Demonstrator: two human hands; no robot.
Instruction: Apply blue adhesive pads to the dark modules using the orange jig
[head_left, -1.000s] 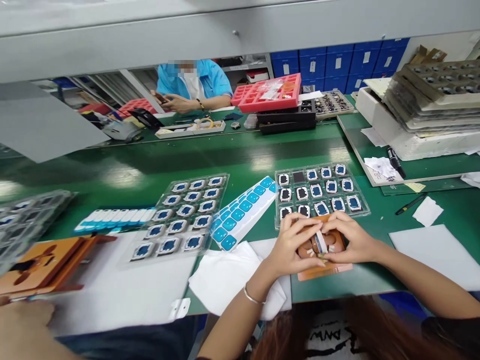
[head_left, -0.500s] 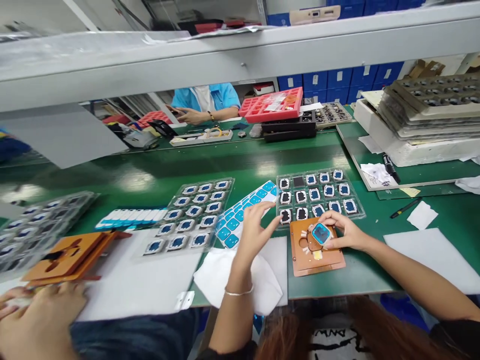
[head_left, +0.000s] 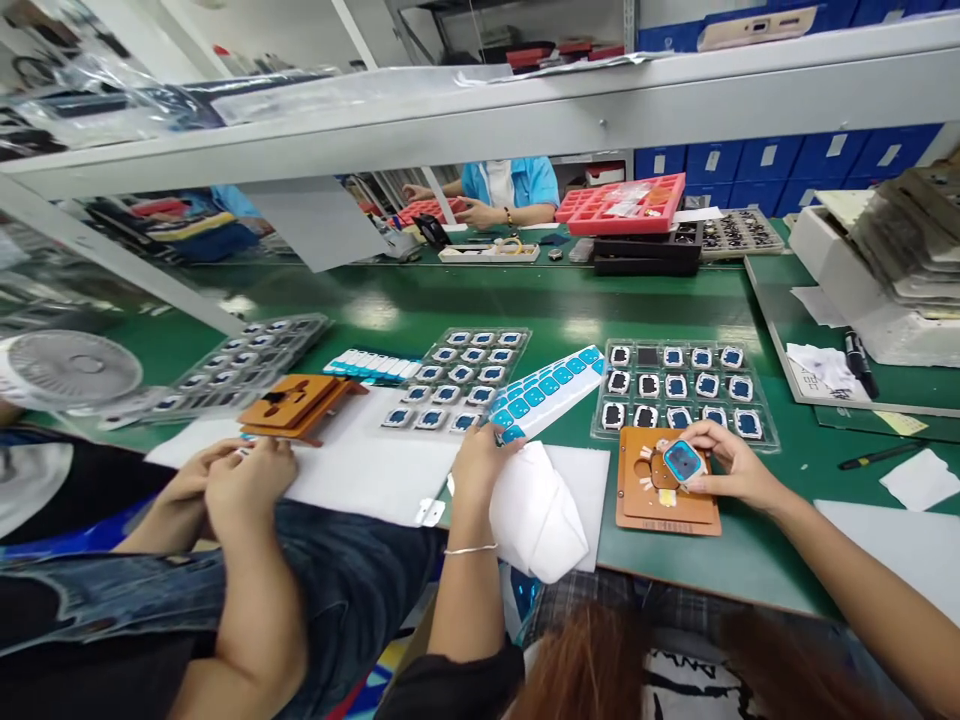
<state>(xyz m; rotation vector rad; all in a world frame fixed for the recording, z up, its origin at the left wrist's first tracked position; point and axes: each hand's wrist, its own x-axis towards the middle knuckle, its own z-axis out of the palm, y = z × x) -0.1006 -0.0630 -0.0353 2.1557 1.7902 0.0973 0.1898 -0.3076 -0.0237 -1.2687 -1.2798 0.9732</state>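
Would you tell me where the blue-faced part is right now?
In the head view it sits right of centre, under the right hand, as the blue-faced part on the orange jig, just below the clear tray.

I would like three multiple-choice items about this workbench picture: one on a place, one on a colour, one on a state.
1. Where is the right hand?
A. on the small blue-faced part on the orange fixture
B. on the fan
C. on the red tray

2. What colour is the table top?
A. green
B. yellow
C. white

3. What is the left hand doing?
A. resting flat on the white cloth
B. touching the near end of the sticker sheet
C. holding a pen

Answers:
1 A, its fingers lie around that part.
2 A, the bare surface is green.
3 B, its fingertips meet the sheet's lower end.
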